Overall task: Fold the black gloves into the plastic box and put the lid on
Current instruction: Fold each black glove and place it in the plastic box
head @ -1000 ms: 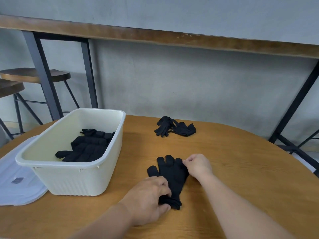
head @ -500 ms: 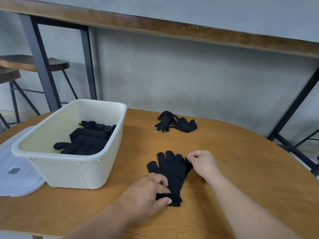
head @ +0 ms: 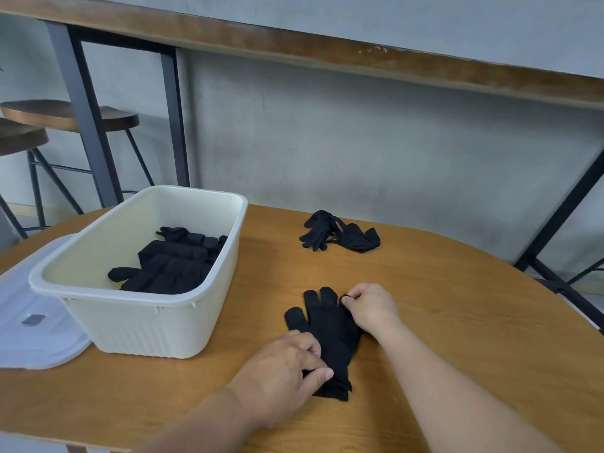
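Note:
A black glove (head: 327,328) lies flat on the wooden table (head: 457,322), fingers pointing away from me. My left hand (head: 284,371) grips its cuff end near me. My right hand (head: 369,308) pinches the glove's outer finger at its right edge. The cream plastic box (head: 143,305) stands to the left with folded black gloves (head: 170,266) inside. The translucent lid (head: 36,325) lies flat on the table left of the box, partly under it. A crumpled black glove pair (head: 340,235) sits farther back on the table.
A grey wall with a wooden counter on black metal legs (head: 88,125) rises behind the table. Two wooden stools (head: 65,116) stand at far left. Another black frame leg (head: 562,217) is at right. The table's near edge runs along the bottom left.
My right hand has slid left onto the glove's fingers and now pinches one. The left hand keeps its hold on the cuff. The view has tilted slightly.

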Available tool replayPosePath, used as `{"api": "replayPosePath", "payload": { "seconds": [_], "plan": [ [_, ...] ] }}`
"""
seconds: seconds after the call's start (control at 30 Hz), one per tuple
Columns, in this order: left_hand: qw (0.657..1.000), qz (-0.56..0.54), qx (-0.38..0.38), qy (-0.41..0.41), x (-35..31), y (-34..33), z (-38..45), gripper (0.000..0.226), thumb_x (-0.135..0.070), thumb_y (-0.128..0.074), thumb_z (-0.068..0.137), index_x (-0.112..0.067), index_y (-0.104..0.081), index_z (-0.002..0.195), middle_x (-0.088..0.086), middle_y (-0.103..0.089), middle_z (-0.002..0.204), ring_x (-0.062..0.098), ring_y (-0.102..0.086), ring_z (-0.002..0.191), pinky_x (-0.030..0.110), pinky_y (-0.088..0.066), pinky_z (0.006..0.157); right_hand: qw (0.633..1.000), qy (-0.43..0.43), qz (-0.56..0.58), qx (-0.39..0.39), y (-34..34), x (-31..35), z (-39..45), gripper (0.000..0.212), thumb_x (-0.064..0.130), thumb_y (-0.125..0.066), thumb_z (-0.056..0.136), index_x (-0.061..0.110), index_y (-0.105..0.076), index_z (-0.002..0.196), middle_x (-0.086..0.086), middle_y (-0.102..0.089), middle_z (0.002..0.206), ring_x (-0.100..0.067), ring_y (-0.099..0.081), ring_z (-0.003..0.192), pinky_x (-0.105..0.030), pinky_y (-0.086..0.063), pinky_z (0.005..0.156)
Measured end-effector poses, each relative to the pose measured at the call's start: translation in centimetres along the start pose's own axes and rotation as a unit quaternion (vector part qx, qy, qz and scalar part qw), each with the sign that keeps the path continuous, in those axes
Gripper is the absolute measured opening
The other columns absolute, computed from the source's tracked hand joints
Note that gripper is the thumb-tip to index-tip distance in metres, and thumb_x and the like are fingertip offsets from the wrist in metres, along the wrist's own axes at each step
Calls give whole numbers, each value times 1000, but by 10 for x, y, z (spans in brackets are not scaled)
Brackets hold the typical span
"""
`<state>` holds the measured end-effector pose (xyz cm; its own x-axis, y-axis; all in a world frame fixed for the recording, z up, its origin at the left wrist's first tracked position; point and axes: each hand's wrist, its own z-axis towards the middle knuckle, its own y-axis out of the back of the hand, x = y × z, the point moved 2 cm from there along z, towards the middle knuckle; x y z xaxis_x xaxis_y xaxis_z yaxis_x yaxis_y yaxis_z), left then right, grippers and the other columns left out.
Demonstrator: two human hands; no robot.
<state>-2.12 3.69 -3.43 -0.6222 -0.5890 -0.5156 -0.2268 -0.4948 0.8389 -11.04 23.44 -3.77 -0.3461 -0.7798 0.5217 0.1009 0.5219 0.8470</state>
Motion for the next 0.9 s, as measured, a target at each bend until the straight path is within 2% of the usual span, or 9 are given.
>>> {"api": "replayPosePath", "payload": {
  "seconds": [0.07, 0.2, 0.3, 0.43, 0.57, 0.63, 0.7, 0.77, 0.9],
  "plan": [
    [1000, -13, 2, 10, 1, -1, 2, 30, -45, -47, 98, -31, -72, 104, -21, -50, 103, -5, -42, 97, 5, -29, 82, 1000, 5, -5, 13, 0, 0, 2, 17, 31, -61, 94, 30, -60, 78, 5, -66, 83, -13, -59, 76, -27, -45, 62],
    [998, -44, 16, 42, 6, -1, 4, 25, -42, -56, 94, -34, -70, 114, -25, -49, 106, -8, -42, 102, 3, -29, 84, 998, -1, 48, 51, 3, 1, 7, 6, 20, -67, 91, 26, -68, 89, 4, -68, 92, -14, -63, 85, -26, -50, 72],
    [997, -54, 34, 51, 6, 0, 6, 27, -42, -58, 93, -34, -69, 116, -25, -49, 109, -8, -41, 103, 4, -29, 83, 995, -17, 99, 18, 5, -5, 12, 13, 16, -68, 90, 27, -68, 83, 1, -70, 94, -14, -63, 82, -26, -50, 71],
    [997, -53, 30, 53, 6, 0, 6, 27, -42, -59, 92, -33, -69, 115, -25, -48, 106, -7, -41, 101, 3, -28, 81, 998, -1, 56, -30, 2, -3, 14, 10, 28, -59, 95, 28, -69, 97, 3, -68, 106, -16, -62, 88, -27, -49, 73],
    [997, -55, 28, 55, 5, 0, 5, 26, -43, -60, 92, -35, -69, 115, -26, -46, 103, -8, -40, 100, 2, -27, 81, 998, 51, 13, -15, -6, 15, 14, 31, 48, -57, 93, 26, -70, 111, 2, -60, 115, -19, -62, 98, -31, -51, 79],
    [996, -55, 32, 60, 5, 0, 6, 26, -43, -60, 92, -35, -69, 115, -26, -45, 104, -8, -40, 101, 3, -27, 81, 998, 55, 15, 16, -11, 19, 14, 22, 43, -63, 91, 27, -72, 103, 5, -63, 110, -17, -63, 95, -28, -50, 77],
    [996, -56, 35, 64, 5, 0, 7, 26, -42, -59, 92, -35, -68, 115, -26, -45, 104, -8, -39, 101, 3, -27, 81, 998, 50, 31, 23, -13, 19, 15, 10, 31, -64, 93, 28, -72, 87, 4, -69, 98, -13, -63, 81, -26, -50, 67],
    [996, -56, 35, 65, 5, 0, 7, 26, -42, -60, 92, -35, -69, 115, -26, -46, 105, -8, -39, 101, 2, -27, 80, 998, 49, 42, 4, -12, 18, 16, 18, 26, -61, 95, 27, -69, 79, 2, -70, 91, -12, -62, 73, -27, -52, 63],
    [995, -60, 36, 65, 5, 0, 7, 25, -41, -60, 92, -34, -69, 114, -24, -47, 107, -7, -40, 102, 1, -27, 80, 997, 55, 45, 0, -12, 21, 15, 14, 36, -60, 95, 26, -69, 99, 1, -58, 117, -16, -61, 92, -28, -46, 72]
  ]
}}
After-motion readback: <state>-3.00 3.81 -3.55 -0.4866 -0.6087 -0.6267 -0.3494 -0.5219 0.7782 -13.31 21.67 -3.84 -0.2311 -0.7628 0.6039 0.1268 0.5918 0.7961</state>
